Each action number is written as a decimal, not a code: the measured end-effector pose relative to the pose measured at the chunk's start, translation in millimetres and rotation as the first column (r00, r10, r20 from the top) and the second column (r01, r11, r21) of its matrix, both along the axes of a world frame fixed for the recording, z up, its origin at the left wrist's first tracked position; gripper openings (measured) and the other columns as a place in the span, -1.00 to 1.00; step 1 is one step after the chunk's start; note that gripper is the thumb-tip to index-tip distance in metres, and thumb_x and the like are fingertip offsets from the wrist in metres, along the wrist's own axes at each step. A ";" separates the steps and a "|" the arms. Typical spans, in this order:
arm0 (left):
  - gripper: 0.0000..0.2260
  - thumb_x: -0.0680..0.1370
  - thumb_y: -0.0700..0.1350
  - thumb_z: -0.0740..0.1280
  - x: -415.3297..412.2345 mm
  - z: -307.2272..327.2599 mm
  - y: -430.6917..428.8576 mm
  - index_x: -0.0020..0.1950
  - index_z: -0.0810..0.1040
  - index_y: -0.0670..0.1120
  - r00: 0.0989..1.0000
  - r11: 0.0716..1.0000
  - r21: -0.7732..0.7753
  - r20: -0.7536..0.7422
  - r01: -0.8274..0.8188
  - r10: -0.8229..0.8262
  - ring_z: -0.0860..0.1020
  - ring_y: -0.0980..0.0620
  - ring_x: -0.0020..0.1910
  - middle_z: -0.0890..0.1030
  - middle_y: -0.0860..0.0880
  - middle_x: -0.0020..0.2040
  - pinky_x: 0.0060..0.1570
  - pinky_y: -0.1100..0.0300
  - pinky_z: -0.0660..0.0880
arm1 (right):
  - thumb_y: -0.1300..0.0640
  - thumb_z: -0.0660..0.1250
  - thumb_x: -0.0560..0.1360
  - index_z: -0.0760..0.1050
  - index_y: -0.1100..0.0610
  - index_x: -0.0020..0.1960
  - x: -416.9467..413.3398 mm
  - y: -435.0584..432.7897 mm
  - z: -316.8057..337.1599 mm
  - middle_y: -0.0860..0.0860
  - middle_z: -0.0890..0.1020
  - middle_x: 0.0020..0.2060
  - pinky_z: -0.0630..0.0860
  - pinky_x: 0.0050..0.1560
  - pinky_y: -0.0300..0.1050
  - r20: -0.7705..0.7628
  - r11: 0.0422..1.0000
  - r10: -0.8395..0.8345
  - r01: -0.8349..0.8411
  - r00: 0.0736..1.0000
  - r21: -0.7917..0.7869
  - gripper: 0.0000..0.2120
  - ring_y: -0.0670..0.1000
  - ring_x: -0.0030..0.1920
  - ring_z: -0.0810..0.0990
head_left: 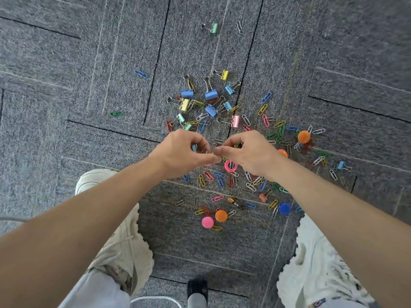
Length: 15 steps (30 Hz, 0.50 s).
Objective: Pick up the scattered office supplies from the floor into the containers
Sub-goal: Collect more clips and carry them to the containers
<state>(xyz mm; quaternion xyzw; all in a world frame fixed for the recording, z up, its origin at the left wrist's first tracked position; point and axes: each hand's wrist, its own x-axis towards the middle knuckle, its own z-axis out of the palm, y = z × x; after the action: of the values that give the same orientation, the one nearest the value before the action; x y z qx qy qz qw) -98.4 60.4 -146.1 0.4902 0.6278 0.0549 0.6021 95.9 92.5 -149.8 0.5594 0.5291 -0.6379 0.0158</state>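
Note:
Coloured paper clips (219, 181), binder clips (210, 94) and round magnets (221, 215) lie scattered over the grey carpet (89, 85). My left hand (182, 152) and my right hand (246, 152) meet fingertip to fingertip just above the middle of the pile. In my left hand's curled fingers sits a small light-blue binder clip (194, 148), mostly hidden. My right hand pinches something small at its fingertips; I cannot tell what. No container is in view.
My two pale shoes (124, 236) (315, 263) stand on either side of the pile. A mint binder clip (214, 28) and a blue paper clip (140, 73) lie apart, farther out. A dark object (197, 287) and a white cable (155, 298) sit at the bottom edge.

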 end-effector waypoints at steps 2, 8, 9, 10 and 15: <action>-0.70 0.33 0.17 0.51 2.0 1.1 1.3 -0.20 0.62 -0.04 1.000 1.000 0.003 0.015 -0.025 0.025 0.38 0.07 -0.46 0.65 -0.13 -0.25 -0.45 0.14 0.37 | -0.09 0.45 0.47 0.63 0.17 -0.10 0.7 1.9 1.7 -0.17 0.41 -0.63 0.18 -0.57 -0.36 -0.035 1.000 -0.030 0.029 0.999 -0.006 -0.70 -0.15 -0.62 0.27; -0.64 0.24 0.25 0.49 2.3 17.0 8.8 -0.21 0.63 -0.01 1.000 1.000 -0.005 0.019 -0.022 0.022 0.41 0.09 -0.41 0.62 0.01 -0.30 -0.38 0.11 0.41 | 0.16 0.44 0.51 0.61 0.25 -0.15 -4.4 12.2 16.6 -0.15 0.45 -0.53 0.22 -0.49 -0.33 -0.046 0.998 0.037 -0.035 0.998 0.046 -0.85 -0.17 -0.54 0.30; -0.66 0.26 0.23 0.49 1.5 21.1 10.5 -0.20 0.64 -0.01 0.999 1.000 -0.010 0.030 -0.027 0.027 0.41 0.09 -0.42 0.63 0.03 -0.30 -0.39 0.12 0.41 | 0.19 0.43 0.51 0.60 0.23 -0.17 -6.6 14.8 19.9 -0.11 0.45 -0.49 0.24 -0.48 -0.28 -0.048 0.999 0.040 -0.038 0.998 0.037 -0.87 -0.13 -0.50 0.30; -0.69 0.29 0.18 0.50 1.1 26.0 12.5 -0.17 0.64 -0.02 0.998 0.999 -0.015 0.045 -0.035 0.036 0.42 0.10 -0.43 0.64 0.03 -0.30 -0.40 0.14 0.41 | 0.21 0.41 0.51 0.59 0.21 -0.20 -8.5 17.7 24.5 -0.08 0.45 -0.49 0.24 -0.48 -0.24 -0.056 0.999 0.038 -0.037 0.998 0.022 -0.88 -0.10 -0.49 0.30; -0.75 0.36 0.13 0.50 -13.7 48.1 24.6 -0.15 0.59 0.00 1.000 0.995 0.095 -0.019 0.011 -0.009 0.50 0.13 -0.42 0.64 0.02 -0.27 -0.38 0.14 0.54 | 0.26 0.30 0.55 0.51 0.27 -0.20 -18.0 36.5 48.7 0.13 0.40 -0.42 0.18 -0.46 -0.14 -0.108 0.998 -0.056 0.058 0.993 0.014 -0.84 0.00 -0.48 0.26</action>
<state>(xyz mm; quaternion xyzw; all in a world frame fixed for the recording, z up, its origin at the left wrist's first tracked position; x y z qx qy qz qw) -112.1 85.1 -98.0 0.5220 0.6277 0.0769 0.5724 77.9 129.0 -101.1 0.5393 0.5184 -0.6627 -0.0358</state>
